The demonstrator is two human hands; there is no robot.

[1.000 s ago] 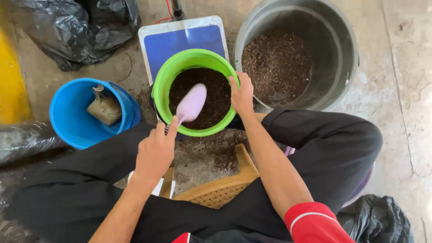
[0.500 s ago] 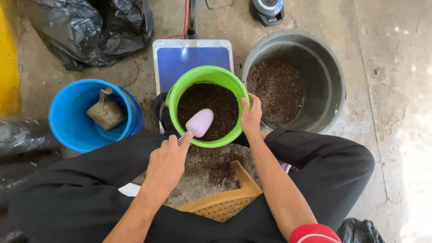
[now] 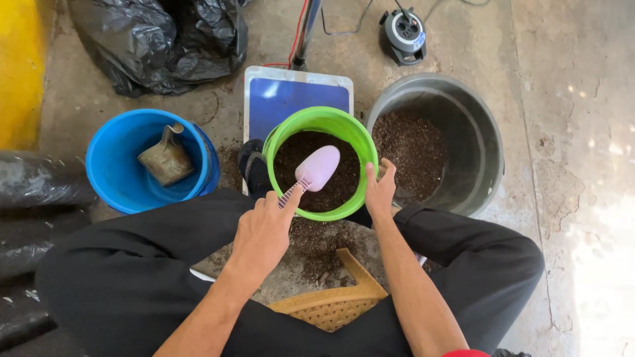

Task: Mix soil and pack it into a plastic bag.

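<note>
A green pot (image 3: 276,142) filled with dark soil stands on the floor between my knees. My left hand (image 3: 262,233) grips the handle of a pale pink scoop (image 3: 317,168), whose blade lies over the soil inside the pot. My right hand (image 3: 380,190) holds the pot's right rim, fingers curled over the edge. Spilled soil (image 3: 311,241) lies on the floor just below the pot.
A grey tub (image 3: 473,142) of soil sits right of the pot. A blue bucket (image 3: 112,168) with a metal scoop (image 3: 165,158) is at left. A blue-topped scale (image 3: 291,96) lies behind the pot, black bags (image 3: 165,39) beyond. A woven stool edge (image 3: 331,307) shows below.
The view has shifted so the pot and tubs sit lower in frame. The pink scoop has moved further over the soil in the green pot; my right hand keeps its hold on the rim.
</note>
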